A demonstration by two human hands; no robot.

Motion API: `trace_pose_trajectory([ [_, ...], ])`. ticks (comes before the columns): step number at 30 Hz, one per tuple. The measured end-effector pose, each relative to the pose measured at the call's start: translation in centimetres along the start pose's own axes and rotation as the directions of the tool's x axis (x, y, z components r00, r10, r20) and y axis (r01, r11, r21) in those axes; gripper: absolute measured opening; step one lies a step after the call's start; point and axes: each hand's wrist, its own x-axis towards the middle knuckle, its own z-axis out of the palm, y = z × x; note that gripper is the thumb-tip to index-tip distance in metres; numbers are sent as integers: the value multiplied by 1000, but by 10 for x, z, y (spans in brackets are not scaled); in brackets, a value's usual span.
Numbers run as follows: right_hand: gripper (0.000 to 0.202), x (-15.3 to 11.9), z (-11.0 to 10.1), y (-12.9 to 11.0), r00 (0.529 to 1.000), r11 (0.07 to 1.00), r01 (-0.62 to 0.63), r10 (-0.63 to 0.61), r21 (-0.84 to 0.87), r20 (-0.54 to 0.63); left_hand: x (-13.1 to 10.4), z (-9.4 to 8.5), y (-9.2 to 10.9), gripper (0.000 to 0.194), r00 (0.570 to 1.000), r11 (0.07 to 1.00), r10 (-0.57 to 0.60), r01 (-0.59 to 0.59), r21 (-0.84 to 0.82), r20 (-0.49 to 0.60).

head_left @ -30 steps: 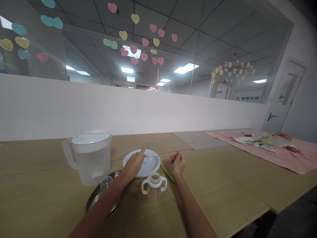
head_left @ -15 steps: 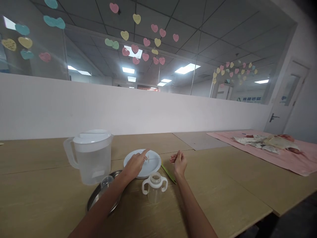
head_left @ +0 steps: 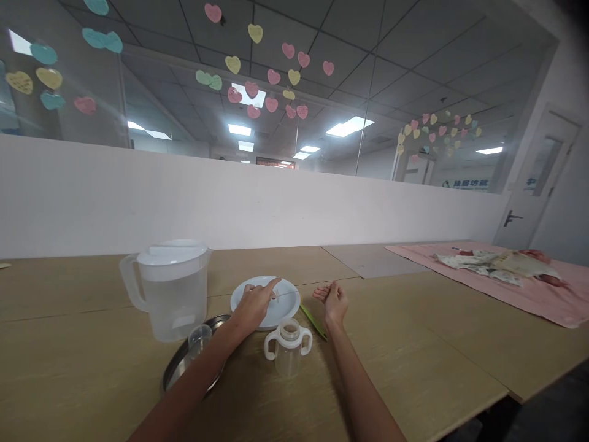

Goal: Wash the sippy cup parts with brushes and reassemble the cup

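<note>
Okay, shiny metal tray (head_left: 168, 371) under left forearm (head_left: 197, 374), so carry that arm high. Clear two-handled bottle (head_left: 289, 357) with white collar upright on pale wooden desk (head_left: 414, 356), lidless; don't bump it. Beyond, left hand (head_left: 252, 307) over round white plate (head_left: 288, 305), index finger stretched, can't tell if gripping anything. Right hand (head_left: 337, 304) half-open beside plate, nothing visible in it.

This looks to me like a training room in an office-style building; wood-topped tables (head_left: 391, 362) stand joined along a white half-wall (head_left: 248, 205), and above it runs a glass partition (head_left: 322, 141) dotted with heart-shaped sticky notes (head_left: 274, 77). In the panes show a gridded ceiling (head_left: 414, 37), flat light panels (head_left: 350, 126) and blue Chinese lettering (head_left: 470, 183); a pale door (head_left: 534, 205) with a lever handle (head_left: 513, 217) stands at the right; a two-handled bottle (head_left: 288, 357) and a plastic pitcher (head_left: 177, 301) sit on the tables.
</note>
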Motion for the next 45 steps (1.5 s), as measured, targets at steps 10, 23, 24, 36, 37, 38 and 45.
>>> trace_pose_trajectory([
  [10, 41, -8, 7, -5, 998, 999, -33, 33, 3, 62, 0, -2, 6, 47, 1000, 1000, 12, -12, 7, -7],
  [23, 35, -20, 15, -5, 983, 992, -109, 99, 56, 153, 2, 0, 5, 48, 987, 995, 98, -94, 34, -124],
  [24, 35, -21, 16, -6, 980, 990, -122, 108, 73, 166, 2, 0, 6, 48, 987, 995, 99, -96, 30, -127],
  [36, 32, -34, 25, -13, 908, 973, -218, 175, 73, 381, 2, -15, 15, 52, 982, 996, 90, -86, 30, -164],
  [37, 32, -35, 26, -14, 906, 975, -215, 174, 64, 385, 1, -14, 16, 52, 981, 996, 89, -86, 28, -171],
  [38, 33, -35, 26, -14, 906, 976, -213, 175, 56, 386, 1, -14, 17, 52, 979, 996, 90, -88, 23, -181],
  [45, 32, -34, 24, -11, 875, 968, -251, 229, -3, 427, -1, -22, 16, 53, 963, 991, 133, -121, 64, -234],
])
